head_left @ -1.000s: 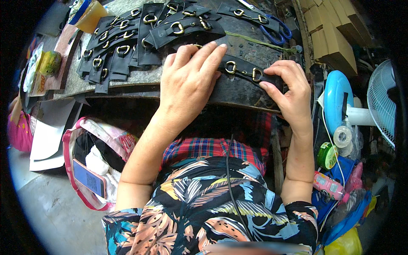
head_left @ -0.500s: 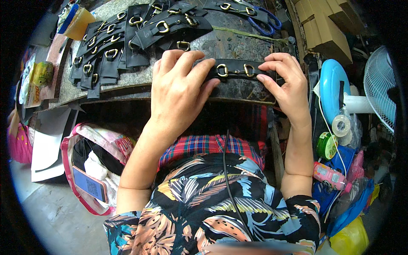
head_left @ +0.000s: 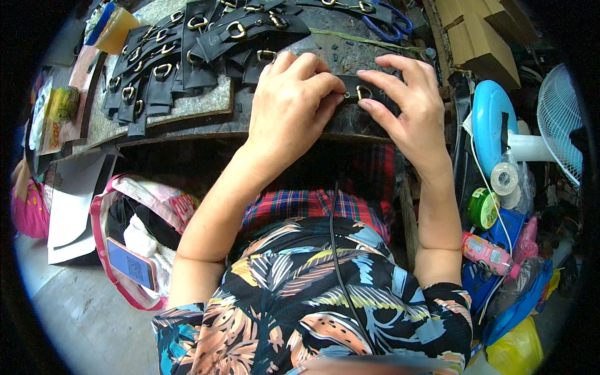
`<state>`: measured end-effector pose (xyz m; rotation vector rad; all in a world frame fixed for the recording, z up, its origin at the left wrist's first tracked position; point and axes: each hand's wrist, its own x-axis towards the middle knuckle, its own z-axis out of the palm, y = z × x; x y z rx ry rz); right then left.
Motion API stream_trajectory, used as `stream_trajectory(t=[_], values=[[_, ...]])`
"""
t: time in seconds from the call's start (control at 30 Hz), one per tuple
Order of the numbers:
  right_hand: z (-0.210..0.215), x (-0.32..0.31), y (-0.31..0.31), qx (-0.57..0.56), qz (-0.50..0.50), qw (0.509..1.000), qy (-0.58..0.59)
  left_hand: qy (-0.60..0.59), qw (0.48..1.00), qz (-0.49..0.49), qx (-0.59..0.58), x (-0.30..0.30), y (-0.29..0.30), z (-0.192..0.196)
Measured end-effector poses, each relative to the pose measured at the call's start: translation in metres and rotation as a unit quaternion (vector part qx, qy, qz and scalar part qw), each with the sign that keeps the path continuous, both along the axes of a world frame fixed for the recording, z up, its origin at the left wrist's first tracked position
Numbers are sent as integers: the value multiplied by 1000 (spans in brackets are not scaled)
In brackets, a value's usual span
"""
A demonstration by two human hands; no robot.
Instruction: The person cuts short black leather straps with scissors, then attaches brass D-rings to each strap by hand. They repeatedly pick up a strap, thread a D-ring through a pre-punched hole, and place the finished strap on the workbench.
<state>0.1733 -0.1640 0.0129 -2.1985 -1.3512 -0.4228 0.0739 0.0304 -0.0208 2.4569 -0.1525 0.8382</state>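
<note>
A black leather strap [head_left: 376, 89] with brass-coloured fittings lies across the front of the worktable. My left hand [head_left: 290, 103] covers its left part, thumb and forefinger pinched together over the fittings there. The left ring is hidden beneath those fingers. A small metal link shows just right of the pinch, beside a brass D-ring [head_left: 364, 92]. Around that ring, my right hand [head_left: 406, 100] has thumb and fingers spread apart, the thumb tip close to the ring's lower edge. Whether the right fingertips press on the strap I cannot tell.
Several similar black straps [head_left: 201, 75] with rings are heaped at the left on a stone slab [head_left: 215, 103]. Blue-handled scissors [head_left: 390, 28] lie at the back. Cardboard boxes [head_left: 478, 47] and a white fan [head_left: 559, 125] stand right; a bag with a phone [head_left: 131, 262] sits lower left.
My left hand has moved right along the strap and now pinches over its left ring. My right hand has shifted slightly left, its fingers now around the right ring.
</note>
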Motion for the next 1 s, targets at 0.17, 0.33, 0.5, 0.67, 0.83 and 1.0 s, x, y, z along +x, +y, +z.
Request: stream_trajectory(t=[0.17, 0.33, 0.5, 0.67, 0.83, 1.0], values=[[-2, 3, 10, -1, 32, 999, -27, -8, 999, -15, -47, 1, 2, 0], [4, 2, 14, 5, 45, 999, 17, -24, 998, -33, -37, 2, 4, 1], [3, 4, 18, 23, 50, 998, 7, -5, 987, -60, -148, 0, 3, 8], [-3, 14, 18, 59, 109, 990, 67, 36, 958, -116, -259, -2, 5, 20], [-4, 15, 20, 126, 155, 960, 194, 39, 924, -157, -346, -1, 3, 28], [3, 11, 17, 107, 160, 929, 316, -7, 919, -188, -347, 4, 3, 30]])
